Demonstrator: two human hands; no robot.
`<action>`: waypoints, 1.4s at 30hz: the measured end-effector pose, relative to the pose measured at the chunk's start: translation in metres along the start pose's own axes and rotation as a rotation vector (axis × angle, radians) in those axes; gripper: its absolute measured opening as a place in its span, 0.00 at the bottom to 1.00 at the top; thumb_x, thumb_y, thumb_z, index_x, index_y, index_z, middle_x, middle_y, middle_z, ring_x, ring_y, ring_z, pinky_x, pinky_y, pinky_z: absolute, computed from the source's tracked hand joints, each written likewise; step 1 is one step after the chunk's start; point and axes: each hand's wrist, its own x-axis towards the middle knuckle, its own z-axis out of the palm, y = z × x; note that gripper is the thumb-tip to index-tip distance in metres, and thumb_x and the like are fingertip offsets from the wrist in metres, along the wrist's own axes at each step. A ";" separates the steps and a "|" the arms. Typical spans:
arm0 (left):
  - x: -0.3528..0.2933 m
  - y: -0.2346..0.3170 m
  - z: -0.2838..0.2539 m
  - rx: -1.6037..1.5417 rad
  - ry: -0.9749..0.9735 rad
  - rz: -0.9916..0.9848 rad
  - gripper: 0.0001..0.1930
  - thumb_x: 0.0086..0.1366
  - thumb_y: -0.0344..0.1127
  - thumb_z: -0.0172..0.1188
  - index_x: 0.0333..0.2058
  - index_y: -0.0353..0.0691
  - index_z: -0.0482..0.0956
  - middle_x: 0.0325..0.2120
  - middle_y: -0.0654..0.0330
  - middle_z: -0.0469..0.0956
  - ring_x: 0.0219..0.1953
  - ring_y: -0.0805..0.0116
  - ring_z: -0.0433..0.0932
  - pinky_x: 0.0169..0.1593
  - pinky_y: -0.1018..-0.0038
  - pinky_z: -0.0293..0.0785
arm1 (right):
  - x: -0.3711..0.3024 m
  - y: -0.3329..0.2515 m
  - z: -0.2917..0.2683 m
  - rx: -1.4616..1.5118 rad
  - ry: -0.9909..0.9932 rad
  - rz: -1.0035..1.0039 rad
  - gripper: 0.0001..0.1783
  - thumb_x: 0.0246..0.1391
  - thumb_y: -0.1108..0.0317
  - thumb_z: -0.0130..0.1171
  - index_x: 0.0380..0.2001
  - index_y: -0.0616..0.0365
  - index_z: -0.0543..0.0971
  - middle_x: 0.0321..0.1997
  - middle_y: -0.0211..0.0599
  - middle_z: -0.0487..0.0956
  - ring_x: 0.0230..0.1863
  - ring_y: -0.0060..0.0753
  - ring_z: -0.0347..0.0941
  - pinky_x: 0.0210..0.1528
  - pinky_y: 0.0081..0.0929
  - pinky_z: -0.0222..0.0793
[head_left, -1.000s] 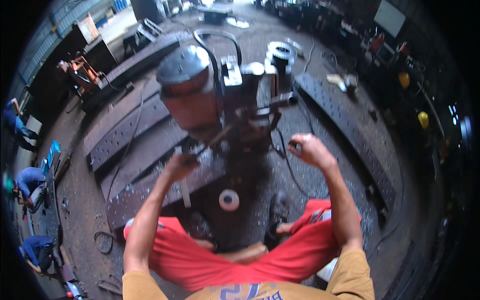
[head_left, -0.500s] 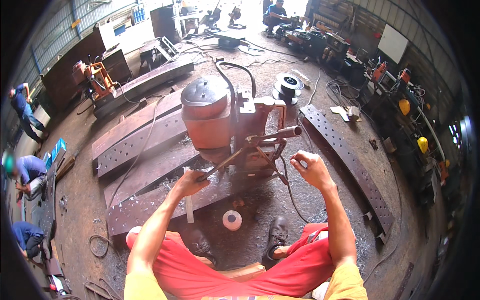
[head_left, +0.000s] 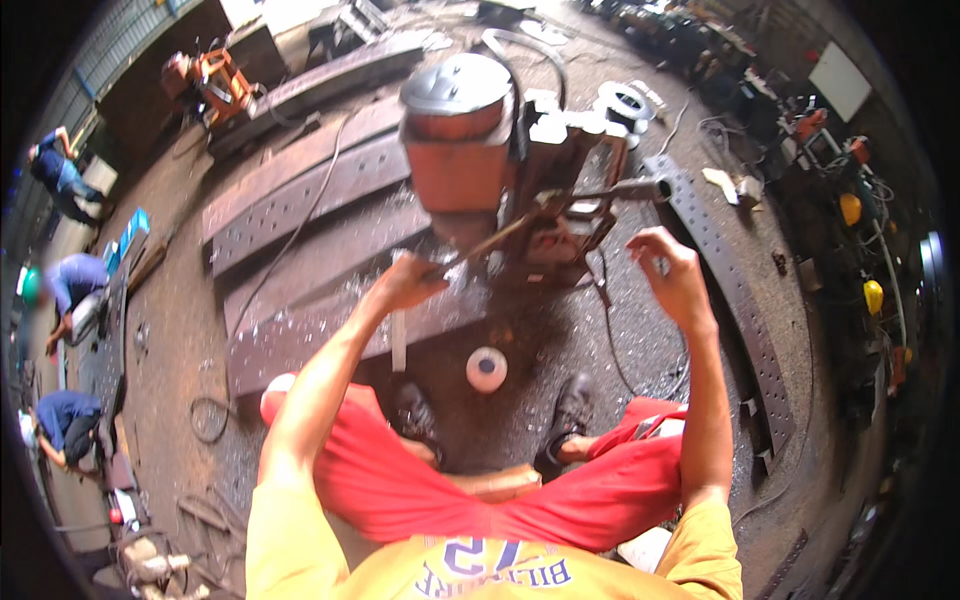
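An orange drill press [head_left: 455, 170] with a grey domed motor cap stands in front of me on rusty steel plates [head_left: 300, 345]. My left hand [head_left: 408, 283] is closed around the end of one spoke of its feed handle [head_left: 497, 238]. A thicker tube-ended spoke [head_left: 640, 190] points to the right. Beside that spoke, but apart from it, my right hand [head_left: 672, 268] is raised with loosely bent fingers and holds nothing. A white round container [head_left: 487, 368] with a dark centre stands on the floor between my shoes. The drill's tip is hidden behind the handle and my left hand.
A long drilled steel bar [head_left: 725, 310] lies at the right. Behind the drill sits a cable spool [head_left: 624, 103]. A black cable [head_left: 612, 335] hangs from the drill. Another orange drill [head_left: 222, 85] stands far left. Co-workers [head_left: 75, 285] bend over work along the left side.
The view has tipped down and shifted, so the drill appears higher and further right. My left hand stays on the spoke. The right hand's fingers have loosened slightly.
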 end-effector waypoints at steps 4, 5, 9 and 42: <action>-0.004 0.001 -0.002 -0.067 0.015 -0.033 0.15 0.59 0.43 0.65 0.37 0.36 0.83 0.21 0.45 0.78 0.23 0.58 0.76 0.33 0.62 0.72 | 0.001 -0.015 0.004 0.110 0.029 0.035 0.20 0.59 0.77 0.59 0.54 0.57 0.72 0.47 0.37 0.83 0.46 0.28 0.81 0.50 0.29 0.76; -0.007 -0.002 0.000 -0.091 0.020 -0.034 0.15 0.59 0.43 0.65 0.37 0.36 0.82 0.21 0.45 0.78 0.23 0.58 0.75 0.32 0.62 0.72 | 0.002 -0.021 0.006 0.156 0.056 0.074 0.22 0.60 0.76 0.59 0.57 0.56 0.71 0.48 0.37 0.83 0.47 0.28 0.81 0.51 0.29 0.75; -0.008 0.002 -0.001 -0.093 0.067 0.027 0.15 0.61 0.41 0.65 0.34 0.32 0.82 0.17 0.52 0.75 0.22 0.72 0.68 0.30 0.67 0.69 | 0.007 -0.023 0.007 0.214 0.088 0.033 0.27 0.65 0.68 0.55 0.66 0.51 0.65 0.57 0.41 0.79 0.51 0.31 0.79 0.51 0.32 0.75; -0.008 0.008 0.000 -0.123 0.059 0.002 0.15 0.61 0.43 0.65 0.34 0.34 0.83 0.17 0.52 0.75 0.22 0.70 0.70 0.31 0.66 0.69 | 0.049 -0.054 -0.002 0.392 0.288 -0.191 0.24 0.69 0.54 0.52 0.53 0.65 0.79 0.47 0.43 0.83 0.49 0.30 0.80 0.54 0.31 0.76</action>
